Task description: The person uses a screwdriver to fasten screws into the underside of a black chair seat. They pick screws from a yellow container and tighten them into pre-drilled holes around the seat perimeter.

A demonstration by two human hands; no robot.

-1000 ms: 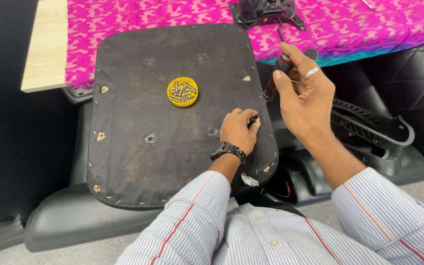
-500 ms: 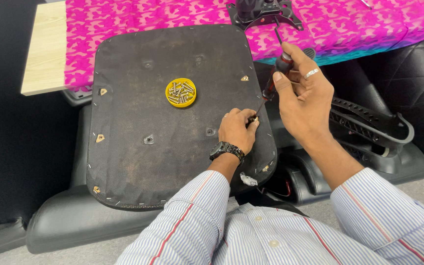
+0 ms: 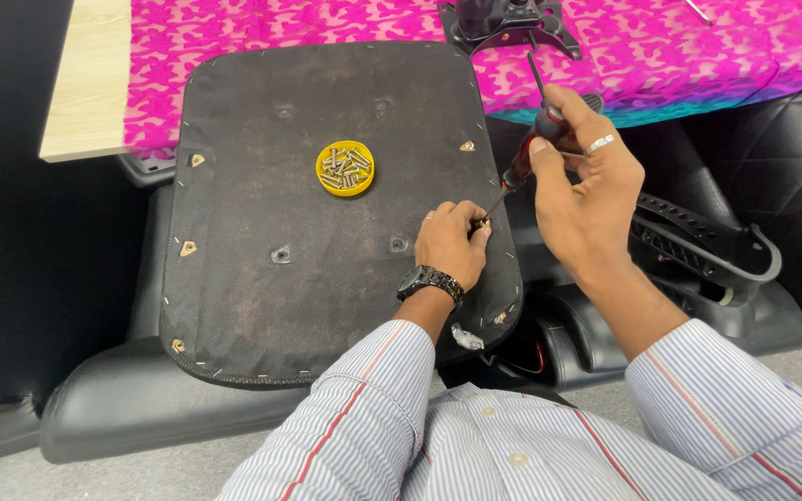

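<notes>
yellow screw dish [image 3: 344, 169], pink patterned cloth [image 3: 327, 23]

Your left hand [image 3: 452, 243] and right hand [image 3: 579, 190] crowd the right edge of the seat base [image 3: 262, 297], with the screwdriver [image 3: 536, 144] slanting between them. The yellow cap of screws [image 3: 345, 169] sits near the middle; you have open room toward the left edge and near corners.

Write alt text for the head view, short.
Seen from above, a person's right hand holds a red-and-black screwdriver angled down to a screw pinched by the left hand near the right edge of an upturned black seat base. A yellow dish of screws sits on the base; a pink patterned cloth lies behind.
</notes>
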